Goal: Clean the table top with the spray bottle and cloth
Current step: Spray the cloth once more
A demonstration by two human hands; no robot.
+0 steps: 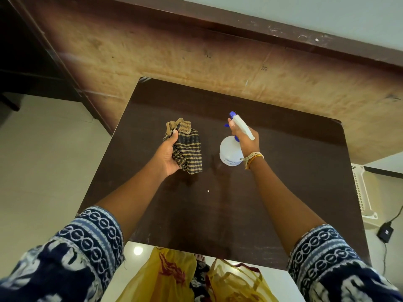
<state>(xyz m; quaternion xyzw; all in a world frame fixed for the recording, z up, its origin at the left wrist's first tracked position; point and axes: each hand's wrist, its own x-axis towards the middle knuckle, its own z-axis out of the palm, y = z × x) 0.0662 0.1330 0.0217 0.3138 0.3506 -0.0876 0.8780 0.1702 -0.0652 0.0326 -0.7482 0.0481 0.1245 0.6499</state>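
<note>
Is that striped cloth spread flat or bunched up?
Bunched up: the left hand grips the striped cloth in crumpled folds above the table.

**Cloth and spray bottle held over the dark table top**

We see the cloth point(185, 147), checked in dark blue and tan, bunched and crumpled, its folds hanging down over the middle of the dark brown table top point(272, 192). To its right is the white spray bottle point(231, 152), round-bodied with a blue nozzle and trigger, tilted so its head points away from us, above the same surface.
</note>
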